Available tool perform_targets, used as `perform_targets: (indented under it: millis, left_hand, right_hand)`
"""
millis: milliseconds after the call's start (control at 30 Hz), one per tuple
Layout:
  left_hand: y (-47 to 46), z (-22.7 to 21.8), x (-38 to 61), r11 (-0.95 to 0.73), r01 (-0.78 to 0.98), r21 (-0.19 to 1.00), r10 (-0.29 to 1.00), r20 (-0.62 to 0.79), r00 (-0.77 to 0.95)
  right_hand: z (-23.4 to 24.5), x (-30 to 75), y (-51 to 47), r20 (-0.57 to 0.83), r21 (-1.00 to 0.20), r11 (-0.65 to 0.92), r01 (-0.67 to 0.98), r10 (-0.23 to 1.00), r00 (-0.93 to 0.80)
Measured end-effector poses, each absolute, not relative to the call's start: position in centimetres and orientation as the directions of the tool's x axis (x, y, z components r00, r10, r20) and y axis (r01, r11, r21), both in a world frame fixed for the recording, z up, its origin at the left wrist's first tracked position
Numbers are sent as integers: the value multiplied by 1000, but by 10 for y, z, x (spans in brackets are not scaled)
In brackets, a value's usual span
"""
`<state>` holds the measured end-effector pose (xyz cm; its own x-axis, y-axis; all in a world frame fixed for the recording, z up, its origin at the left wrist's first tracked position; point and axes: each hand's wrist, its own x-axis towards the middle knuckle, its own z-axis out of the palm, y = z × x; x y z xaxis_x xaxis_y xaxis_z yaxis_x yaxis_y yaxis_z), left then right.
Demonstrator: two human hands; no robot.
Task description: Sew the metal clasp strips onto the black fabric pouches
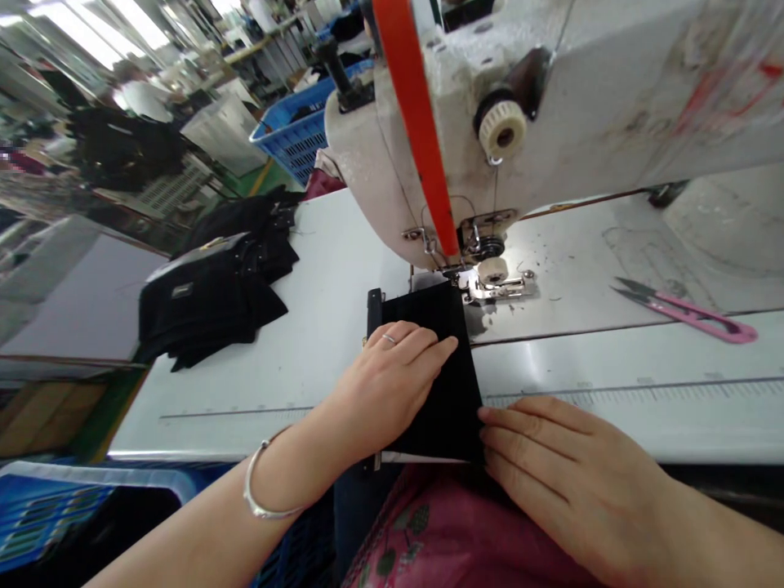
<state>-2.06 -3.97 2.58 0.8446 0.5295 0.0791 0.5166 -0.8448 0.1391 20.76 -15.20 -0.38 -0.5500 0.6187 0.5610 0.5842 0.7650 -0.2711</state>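
A black fabric piece (446,392) lies on the sewing machine's table, its far edge by the presser foot (456,273). Along its left side runs a dark strip with metal fittings (374,314). My left hand (392,371) rests on top of the fabric, fingers stretched towards its right edge and lightly bent. With straight fingers side by side, my right hand (563,457) touches the fabric's right edge near the table front; its thumb is hidden. The white sewing machine head (429,139) stands over the far end, with an orange strip (416,122) hanging down its front.
Pink-handled thread snips (692,314) lie on the right of the table. Black sewn pieces (208,286) are stacked at the left. A measuring scale (649,392) runs along the front. Blue crates stand behind (294,126) and at lower left (110,474). A person (140,94) sits farther back.
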Motion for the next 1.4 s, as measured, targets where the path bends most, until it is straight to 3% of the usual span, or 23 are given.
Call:
perform_targets:
  millis: [167,333,400,633,767,967,1100,1200,1400]
  left_hand:
    - [-35,34,-18,-842,498,208,523,86,848]
    - [-33,45,-13,-883,461,91,465,34,884]
    - [-28,47,-10,-896,433,97,436,3,900]
    - [14,50,9,-978,142,155,141,-17,990]
    - [26,52,21,-988,80,129,73,-59,996]
    - [18,46,42,-991,135,2,133,-157,979]
    - [-4,36,29,-949,313,-47,314,-16,949]
    - [-19,28,6,-932,363,4,360,120,925]
    - [-29,17,-12,-891,440,114,451,119,884]
  right_hand:
    - [8,208,-148,530,-280,753,596,639,-558]
    - [10,207,-145,518,-272,756,596,637,-571]
    - [9,207,-145,520,-277,756,593,637,-569]
    - [11,208,-146,539,-280,754,594,636,-553]
    - [12,208,-144,537,-274,761,588,628,-563]
    - [9,207,-144,540,-291,751,593,640,-546]
    - [7,210,-148,512,-290,759,583,638,-575]
    - [7,210,-148,490,-298,759,579,642,-589]
    - [10,208,-144,503,-299,760,577,639,-581]
